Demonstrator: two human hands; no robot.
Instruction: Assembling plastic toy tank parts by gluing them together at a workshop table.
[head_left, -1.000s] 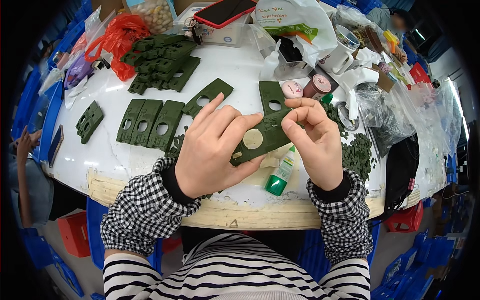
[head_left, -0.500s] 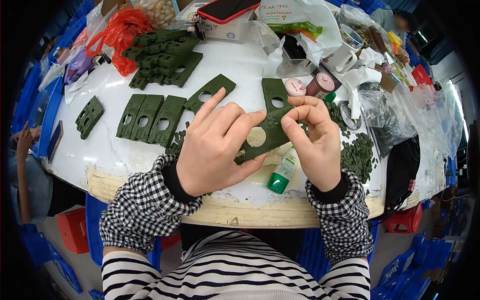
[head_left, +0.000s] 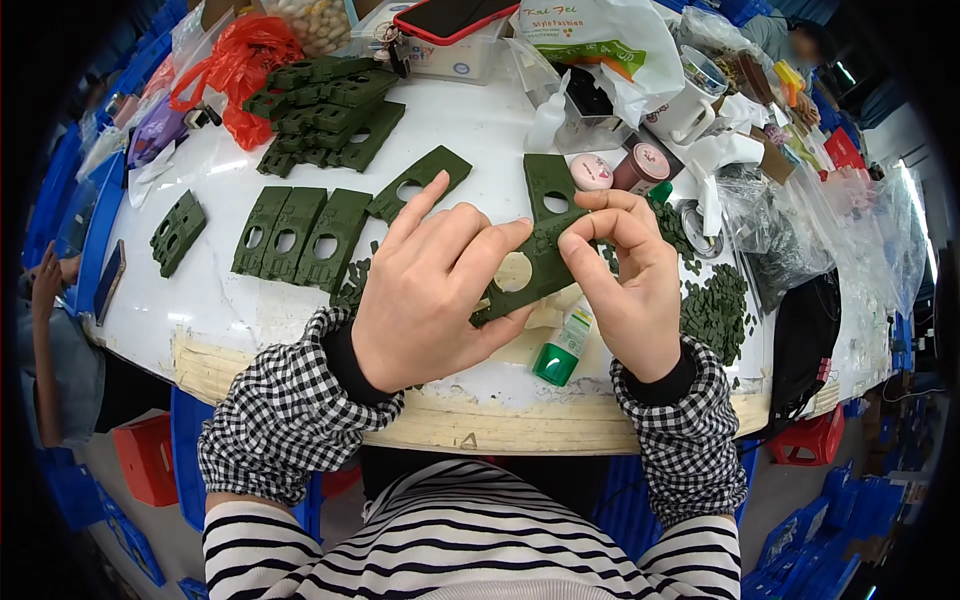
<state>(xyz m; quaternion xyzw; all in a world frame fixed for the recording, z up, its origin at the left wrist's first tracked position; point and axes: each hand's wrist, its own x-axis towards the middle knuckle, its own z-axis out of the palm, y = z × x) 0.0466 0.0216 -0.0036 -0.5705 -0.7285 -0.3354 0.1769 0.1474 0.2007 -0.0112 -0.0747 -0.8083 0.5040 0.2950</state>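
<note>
Reaching over the white table, the left hand has thumb and forefinger clamped on a green plate, another finger raised. At the plate's right end, the right hand curls, fingertips close together; whether they pinch anything, I can't tell. Printing marks the bag and bottle.

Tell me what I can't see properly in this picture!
In the head view:
Part of the green plate: hidden behind the left hand.
Whether the right hand pinches something tiny: the hand itself covers that.
Top of the white plastic bag: cut off by the upper edge.
Details on the little green pieces: too small.
</note>
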